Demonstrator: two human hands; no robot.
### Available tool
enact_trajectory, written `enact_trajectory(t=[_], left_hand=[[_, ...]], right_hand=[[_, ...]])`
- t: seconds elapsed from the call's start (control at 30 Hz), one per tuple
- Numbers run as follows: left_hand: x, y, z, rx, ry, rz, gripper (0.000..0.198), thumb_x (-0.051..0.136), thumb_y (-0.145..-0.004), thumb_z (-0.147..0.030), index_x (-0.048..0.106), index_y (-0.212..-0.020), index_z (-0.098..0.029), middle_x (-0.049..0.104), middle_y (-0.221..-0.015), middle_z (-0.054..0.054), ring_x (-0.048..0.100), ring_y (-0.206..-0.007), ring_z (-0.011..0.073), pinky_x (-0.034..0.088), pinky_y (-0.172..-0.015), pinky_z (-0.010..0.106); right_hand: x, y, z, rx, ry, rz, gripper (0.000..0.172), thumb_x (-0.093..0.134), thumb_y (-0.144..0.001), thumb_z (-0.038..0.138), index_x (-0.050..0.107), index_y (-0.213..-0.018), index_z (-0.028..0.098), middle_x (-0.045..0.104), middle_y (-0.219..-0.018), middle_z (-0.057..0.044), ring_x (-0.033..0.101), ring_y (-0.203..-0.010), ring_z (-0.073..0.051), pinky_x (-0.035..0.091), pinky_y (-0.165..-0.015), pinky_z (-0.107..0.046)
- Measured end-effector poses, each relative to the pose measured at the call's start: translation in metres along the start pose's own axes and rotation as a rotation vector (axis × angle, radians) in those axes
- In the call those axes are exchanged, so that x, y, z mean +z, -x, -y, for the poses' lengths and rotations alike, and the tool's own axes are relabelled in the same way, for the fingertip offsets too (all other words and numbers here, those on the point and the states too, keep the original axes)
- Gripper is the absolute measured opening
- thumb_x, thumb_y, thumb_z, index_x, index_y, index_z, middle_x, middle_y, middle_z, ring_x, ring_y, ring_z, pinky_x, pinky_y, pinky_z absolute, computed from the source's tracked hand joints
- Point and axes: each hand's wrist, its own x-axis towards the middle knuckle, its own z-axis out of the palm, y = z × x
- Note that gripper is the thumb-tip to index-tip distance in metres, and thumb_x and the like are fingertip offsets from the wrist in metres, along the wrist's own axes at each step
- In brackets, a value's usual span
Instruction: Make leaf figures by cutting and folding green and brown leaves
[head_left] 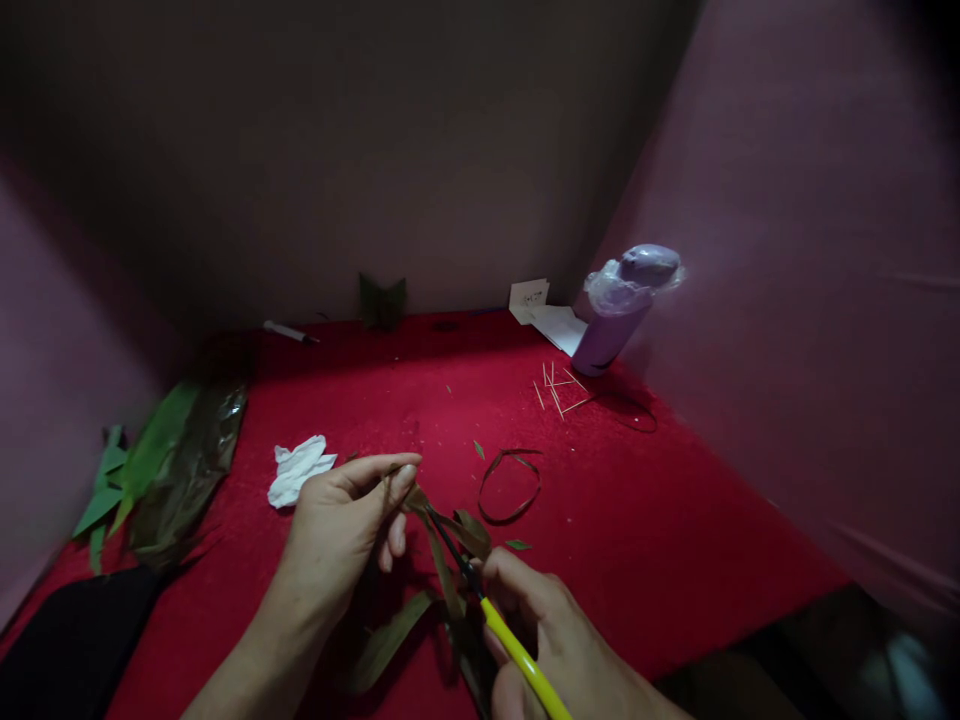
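My left hand point(337, 525) pinches the end of a dried brown leaf strip point(439, 560) between thumb and fingertips. In my right hand point(551, 630) is a yellow-handled tool point(517, 650) with a narrow dark tip, gripped by the curled fingers. The tip touches or lies against the strip just right of my left fingertips; whether it is a blade or jaws I cannot tell. Longer leaf pieces point(394, 640) hang below, between the hands. Just beyond my right hand, a thin brown strip curled into a ring point(480, 490) lies on the red cloth point(675, 540).
White crumpled tissue point(298, 470) lies beyond my left hand. Green and brown leaves point(161, 450) and a black item point(79, 640) are at left. Toothpicks point(559, 390), a purple bottle point(607, 335), white cards point(555, 325), a syringe-like tube point(287, 331) and a folded leaf point(382, 302) stand farther back.
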Motion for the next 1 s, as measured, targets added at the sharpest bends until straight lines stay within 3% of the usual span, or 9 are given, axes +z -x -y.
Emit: enact_trajectory(t=[0.23, 0.57, 0.73, 0.87, 1.0], left_hand=[[0.0017, 0.0005, 0.0002, -0.039, -0.001, 0.027, 0.034, 0.063, -0.072, -0.037, 0.065, -0.094, -0.011, 0.053, -0.032, -0.004, 0.039, -0.025, 0.0065, 0.027, -0.028, 0.015], [0.0026, 0.0023, -0.0009, -0.027, 0.032, 0.041, 0.036, 0.062, -0.074, -0.036, 0.064, -0.098, -0.01, 0.053, -0.032, -0.003, 0.04, -0.025, 0.0067, 0.028, -0.027, 0.014], [0.0031, 0.0014, 0.0007, -0.01, 0.051, 0.035, 0.033, 0.063, -0.073, -0.036, 0.064, -0.095, -0.011, 0.054, -0.033, -0.003, 0.043, -0.025, 0.0082, 0.03, -0.027, 0.016], [0.003, 0.0004, 0.0008, 0.02, 0.079, 0.025, 0.031, 0.065, -0.071, -0.036, 0.064, -0.091, -0.011, 0.058, -0.039, -0.002, 0.048, -0.028, 0.0099, 0.034, -0.028, 0.017], [0.0046, 0.0018, -0.002, 0.018, 0.077, 0.0, 0.03, 0.066, -0.07, -0.035, 0.064, -0.089, -0.011, 0.059, -0.042, -0.001, 0.051, -0.03, 0.0112, 0.037, -0.029, 0.018]], right_hand=[[0.0038, -0.0014, 0.0082, -0.068, 0.005, -0.004, 0.047, 0.065, -0.06, 0.001, 0.057, -0.103, 0.02, 0.043, -0.064, 0.009, 0.028, -0.052, -0.004, 0.028, -0.045, -0.014], [-0.0002, -0.0011, 0.0051, -0.102, 0.126, -0.023, 0.037, 0.067, -0.064, 0.013, 0.059, -0.1, 0.019, 0.056, -0.073, 0.004, 0.05, -0.065, -0.011, 0.042, -0.063, -0.019], [0.0028, -0.0017, 0.0074, -0.098, 0.08, -0.012, 0.041, 0.07, -0.061, 0.011, 0.059, -0.099, 0.021, 0.046, -0.064, 0.008, 0.038, -0.055, -0.006, 0.038, -0.055, -0.016], [0.0035, -0.0021, 0.0056, -0.136, 0.072, -0.044, 0.035, 0.07, -0.066, 0.025, 0.059, -0.099, 0.019, 0.047, -0.067, 0.005, 0.042, -0.059, -0.009, 0.042, -0.06, -0.018], [0.0042, -0.0017, 0.001, -0.078, 0.062, -0.038, 0.034, 0.068, -0.069, 0.033, 0.057, -0.099, 0.02, 0.05, -0.069, 0.004, 0.048, -0.058, -0.009, 0.042, -0.056, -0.019]])
